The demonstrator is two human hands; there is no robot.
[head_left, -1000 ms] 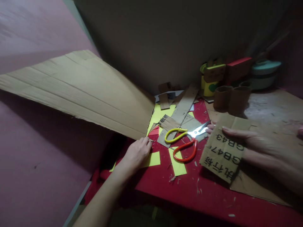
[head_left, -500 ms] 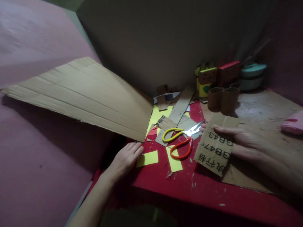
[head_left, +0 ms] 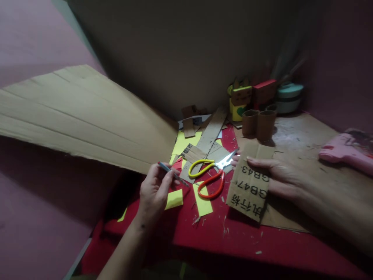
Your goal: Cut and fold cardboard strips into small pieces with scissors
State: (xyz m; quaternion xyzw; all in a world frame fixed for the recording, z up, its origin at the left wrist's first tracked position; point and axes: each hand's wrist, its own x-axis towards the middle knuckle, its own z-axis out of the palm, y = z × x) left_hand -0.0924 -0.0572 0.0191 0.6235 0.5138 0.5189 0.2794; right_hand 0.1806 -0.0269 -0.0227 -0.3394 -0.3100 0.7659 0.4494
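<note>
Between the thumb and fingers of my left hand (head_left: 154, 190) is a thin pencil (head_left: 171, 173), slanting down to the right above the red cloth. My right hand (head_left: 279, 177) grips a folded piece of cardboard (head_left: 247, 190) printed with black characters, thumb on top and fingers underneath. Open-bladed scissors (head_left: 214, 173) with one yellow and one red handle lie between the hands, their tips close to the cardboard piece. Below the pencil and beside the scissors are a yellow paper piece (head_left: 174, 199) and a yellow strip (head_left: 205, 208).
A large cardboard sheet (head_left: 96, 116) leans across the left side. Cardboard strips (head_left: 214, 128) and scraps lie at the back. Cardboard tubes (head_left: 265, 126), a yellow box figure (head_left: 240, 103) and a teal-lidded container (head_left: 290, 97) stand behind. A pink glue gun (head_left: 344, 149) rests at right.
My left hand has lifted from beside the large sheet's lower corner and now holds the pencil in view. The right hand keeps the cardboard piece. The whole view has shifted slightly right.
</note>
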